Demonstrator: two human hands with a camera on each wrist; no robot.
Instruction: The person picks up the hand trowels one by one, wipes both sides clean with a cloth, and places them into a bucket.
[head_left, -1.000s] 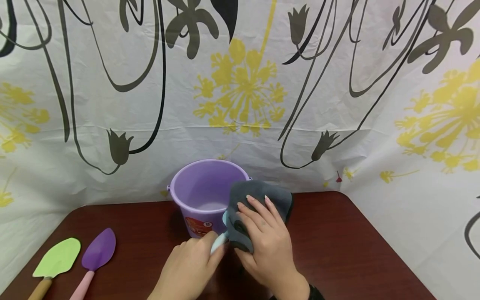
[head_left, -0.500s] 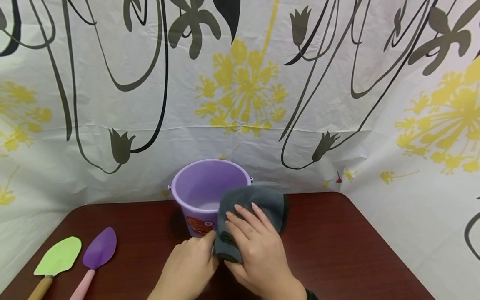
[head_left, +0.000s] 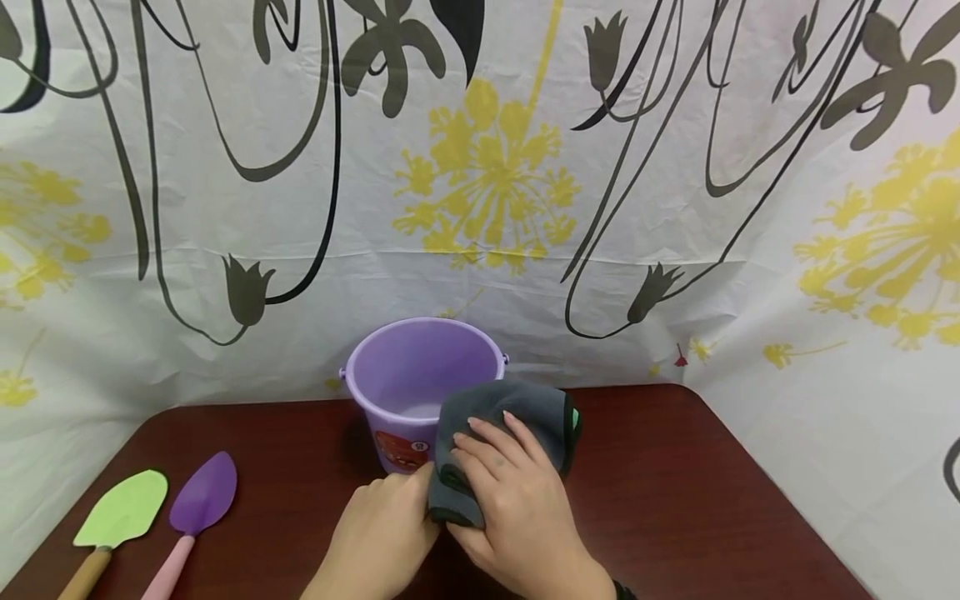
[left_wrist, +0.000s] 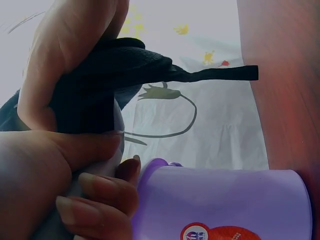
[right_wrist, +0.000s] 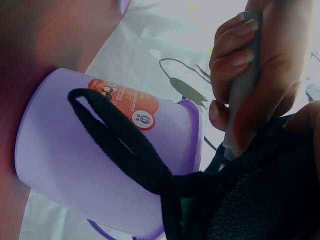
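My left hand (head_left: pixel 378 533) grips the pale handle (right_wrist: pixel 246 75) of a tool whose head is hidden under a dark grey cloth (head_left: pixel 480 404). That handle looked light blue in the earlier head view. My right hand (head_left: pixel 517 500) holds the cloth over the tool, fingers spread on top and thumb underneath. A black hanging loop (right_wrist: pixel 120 142) dangles from the cloth in the right wrist view. Just behind the hands a purple bucket (head_left: pixel 390 417) stands upright, its front right partly covered by the cloth in the head view.
On the left of the dark red-brown table (head_left: pixel 675 500) lie a green trowel (head_left: pixel 123 508) with a wooden handle and a purple trowel (head_left: pixel 204 493) with a pink handle. A white patterned curtain (head_left: pixel 420 208) hangs behind and to the right.
The right hand and cloth have shifted left and down over the tool, covering the light-blue part that showed earlier. The left hand still grips the handle. Bucket and trowels have stayed put.
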